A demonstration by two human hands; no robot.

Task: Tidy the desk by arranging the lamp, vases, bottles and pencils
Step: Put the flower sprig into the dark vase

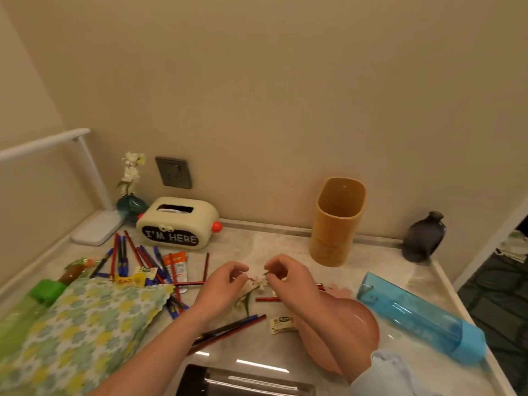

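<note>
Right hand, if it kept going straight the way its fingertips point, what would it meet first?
The right hand points left, across the flower sprig it pinches; going on, it would probably meet the left hand first, which pinches the same sprig. Depth is unclear.

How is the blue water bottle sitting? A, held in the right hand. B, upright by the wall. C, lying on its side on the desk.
C: the blue water bottle lies on its side on the desk, while the left hand and right hand pinch a flower sprig.
</note>
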